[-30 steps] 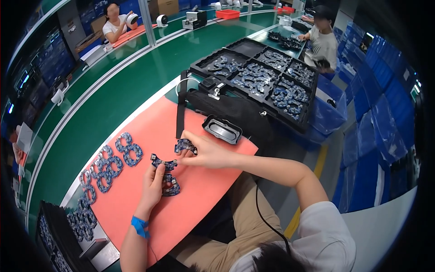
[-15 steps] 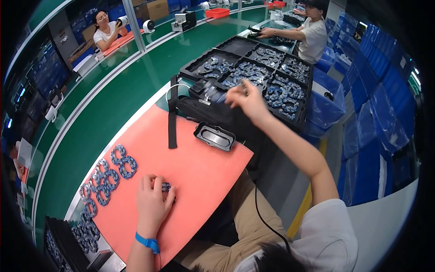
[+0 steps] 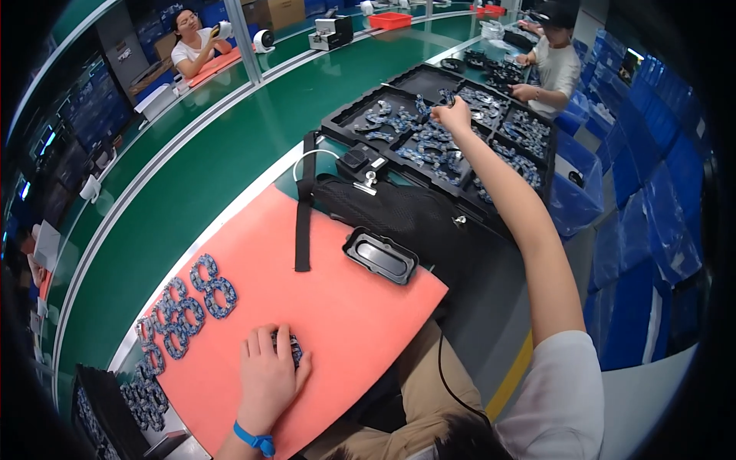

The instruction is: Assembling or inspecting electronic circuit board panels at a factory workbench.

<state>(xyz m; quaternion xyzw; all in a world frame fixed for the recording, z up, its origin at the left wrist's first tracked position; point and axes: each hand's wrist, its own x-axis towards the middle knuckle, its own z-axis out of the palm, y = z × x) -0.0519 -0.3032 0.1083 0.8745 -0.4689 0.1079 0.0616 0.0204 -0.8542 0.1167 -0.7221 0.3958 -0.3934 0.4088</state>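
My left hand [image 3: 270, 377] rests on the orange mat [image 3: 322, 314], fingers curled over a small blue circuit board [image 3: 297, 349]. Much of that board lies hidden under the fingers. My right arm stretches far forward, and my right hand [image 3: 454, 118] is over the black divided tray [image 3: 359, 115]. Its fingers are pinched at a blue circuit board [image 3: 423, 106], partly covered by the hand. Many similar curved boards [image 3: 437, 146] fill the tray's compartments. On the mat's left side, figure-eight boards [image 3: 214, 287] lie in a slanting row.
An empty black oblong case [image 3: 381, 255] sits near the mat's right corner. Behind it are a black mesh bag [image 3: 391, 207] and a strap [image 3: 304, 222]. A black rack [image 3: 107, 414] stands lower left. A co-worker [image 3: 553, 69] handles black parts beyond the tray.
My right hand has moved forward and right from above the bag to the tray, the blue board with it. My left hand stays at its board. The view has shifted slightly.
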